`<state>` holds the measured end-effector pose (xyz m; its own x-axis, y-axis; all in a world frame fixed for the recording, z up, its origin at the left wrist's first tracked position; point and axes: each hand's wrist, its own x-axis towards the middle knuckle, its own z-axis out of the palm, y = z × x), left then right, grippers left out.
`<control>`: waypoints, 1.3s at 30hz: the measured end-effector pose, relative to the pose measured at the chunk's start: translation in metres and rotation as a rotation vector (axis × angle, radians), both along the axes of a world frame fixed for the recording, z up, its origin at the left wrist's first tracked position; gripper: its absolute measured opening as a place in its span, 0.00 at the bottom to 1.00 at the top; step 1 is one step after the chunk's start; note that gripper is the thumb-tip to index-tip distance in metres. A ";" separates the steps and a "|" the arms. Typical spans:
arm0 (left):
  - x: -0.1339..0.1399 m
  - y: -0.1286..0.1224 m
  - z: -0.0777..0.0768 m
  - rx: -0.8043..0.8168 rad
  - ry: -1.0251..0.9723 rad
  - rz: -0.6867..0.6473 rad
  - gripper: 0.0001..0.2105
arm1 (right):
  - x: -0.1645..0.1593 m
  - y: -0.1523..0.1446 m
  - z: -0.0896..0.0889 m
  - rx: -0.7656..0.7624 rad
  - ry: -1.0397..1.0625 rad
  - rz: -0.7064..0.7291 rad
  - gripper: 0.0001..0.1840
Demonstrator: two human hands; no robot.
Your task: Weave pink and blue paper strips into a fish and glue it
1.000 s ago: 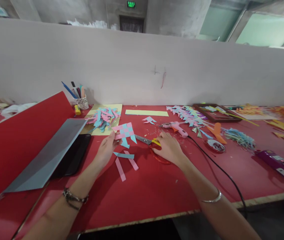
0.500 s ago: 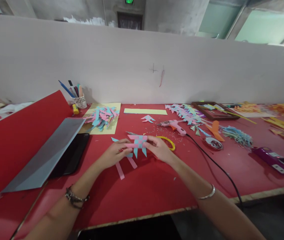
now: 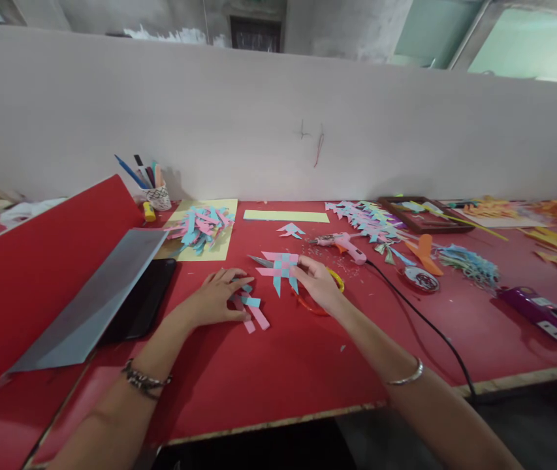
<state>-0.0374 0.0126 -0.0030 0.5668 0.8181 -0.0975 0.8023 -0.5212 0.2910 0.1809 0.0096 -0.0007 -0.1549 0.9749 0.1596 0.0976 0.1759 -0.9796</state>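
A woven pink-and-blue paper fish (image 3: 285, 266), with pointed strip ends, is pinched at its right edge by my right hand (image 3: 320, 284). Below that hand lie scissors (image 3: 339, 279) with yellow and orange handles; the fish covers part of their blades. My left hand (image 3: 217, 297) rests low over a few loose pink and blue paper strips (image 3: 258, 316), thumb and fingers spread apart. Its fingers hide some of the strips. Farther back, a second small woven paper fish (image 3: 291, 230) lies flat on the red table (image 3: 298, 372).
Cut strips (image 3: 202, 228) are heaped on yellow paper at the back left, near a pen cup (image 3: 158, 196). A pink glue gun (image 3: 341, 245) trails its black cord rightward. Linked woven pieces (image 3: 369, 220) lie behind it. A red board (image 3: 53, 274) leans at left; a purple power strip (image 3: 542, 313) sits right.
My left hand has let go of the woven fish and moved down-left onto the loose strips, shifting them. My right hand has carried the fish slightly right and up.
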 end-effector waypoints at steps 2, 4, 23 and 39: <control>0.004 -0.002 0.001 0.040 -0.012 0.033 0.27 | 0.000 0.000 -0.001 0.008 0.003 -0.008 0.07; 0.007 -0.002 0.001 0.068 -0.033 0.022 0.20 | 0.000 0.001 -0.001 0.010 0.010 -0.004 0.07; 0.015 -0.001 -0.013 0.105 -0.195 -0.143 0.04 | 0.004 0.002 -0.005 0.012 -0.073 -0.002 0.07; 0.032 -0.016 0.003 0.044 0.136 -0.046 0.10 | 0.005 0.002 -0.007 -0.035 -0.057 0.012 0.08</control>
